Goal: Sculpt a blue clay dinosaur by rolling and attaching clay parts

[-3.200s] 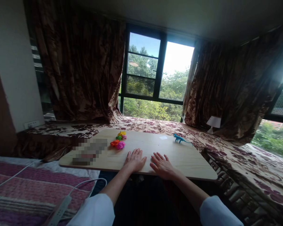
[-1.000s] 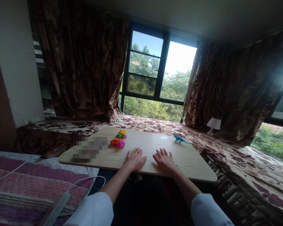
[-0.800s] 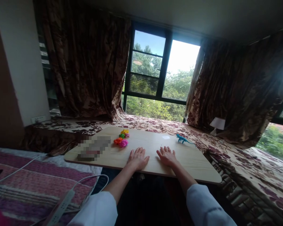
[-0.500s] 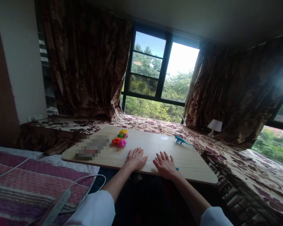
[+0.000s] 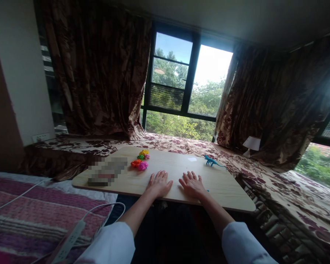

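Palm down on the pale wooden board, my left hand lies flat with its fingers spread and nothing in it. My right hand rests the same way a little to the right, also holding nothing. A small blue bit peeks out beside the right wrist, mostly hidden. Beyond the left hand sit crumpled lumps: a pink lump, an orange lump, a green lump and a yellow lump. A blue four-legged, long-tailed toy animal stands toward the board's far right.
A blurred-out flat item lies on the board's left end. A white power strip with cables rests on the striped bedding at left. A small lamp stands on the flowered window ledge, past the board's right side.
My right hand has moved slightly forward, covering more of the small blue bit. The left hand stays nearly in place, and the view has shifted a little.
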Demonstrator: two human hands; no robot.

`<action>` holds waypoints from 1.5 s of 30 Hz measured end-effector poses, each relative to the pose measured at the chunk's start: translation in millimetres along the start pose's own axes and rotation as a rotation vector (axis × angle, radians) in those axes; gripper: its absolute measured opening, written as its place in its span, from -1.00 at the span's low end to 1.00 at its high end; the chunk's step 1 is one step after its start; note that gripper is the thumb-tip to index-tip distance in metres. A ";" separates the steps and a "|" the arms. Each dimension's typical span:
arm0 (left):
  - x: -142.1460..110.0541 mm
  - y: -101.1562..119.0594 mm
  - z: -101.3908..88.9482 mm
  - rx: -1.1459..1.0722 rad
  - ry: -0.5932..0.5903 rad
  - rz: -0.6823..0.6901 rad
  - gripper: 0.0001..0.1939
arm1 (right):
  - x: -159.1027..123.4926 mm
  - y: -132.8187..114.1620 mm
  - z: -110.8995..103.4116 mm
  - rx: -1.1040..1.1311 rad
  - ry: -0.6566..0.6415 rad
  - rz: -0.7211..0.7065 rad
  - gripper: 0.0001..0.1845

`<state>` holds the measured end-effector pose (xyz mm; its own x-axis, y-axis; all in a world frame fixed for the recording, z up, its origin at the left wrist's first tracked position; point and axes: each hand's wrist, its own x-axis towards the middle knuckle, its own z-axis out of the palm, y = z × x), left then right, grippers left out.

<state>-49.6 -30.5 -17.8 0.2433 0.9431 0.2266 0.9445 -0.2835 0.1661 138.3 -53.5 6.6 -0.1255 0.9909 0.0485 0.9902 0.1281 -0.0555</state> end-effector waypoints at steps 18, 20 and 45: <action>0.3 0.2 0.5 0.002 0.009 0.003 -0.33 | 15.6 1.3 -5.0 -0.012 -0.029 0.003 -0.31; 0.2 0.0 0.8 -0.003 0.008 0.001 -0.32 | 6.0 -1.3 -2.8 -0.013 -0.015 -0.015 -0.29; 0.1 4.0 -6.9 0.023 -0.035 -0.004 -0.35 | 36.5 43.8 -51.4 -0.009 0.075 0.128 -0.66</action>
<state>-47.4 -32.7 -10.5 0.2464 0.9499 0.1921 0.9503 -0.2757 0.1443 180.2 -13.8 57.3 0.0061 0.9932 0.1159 0.9984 0.0005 -0.0567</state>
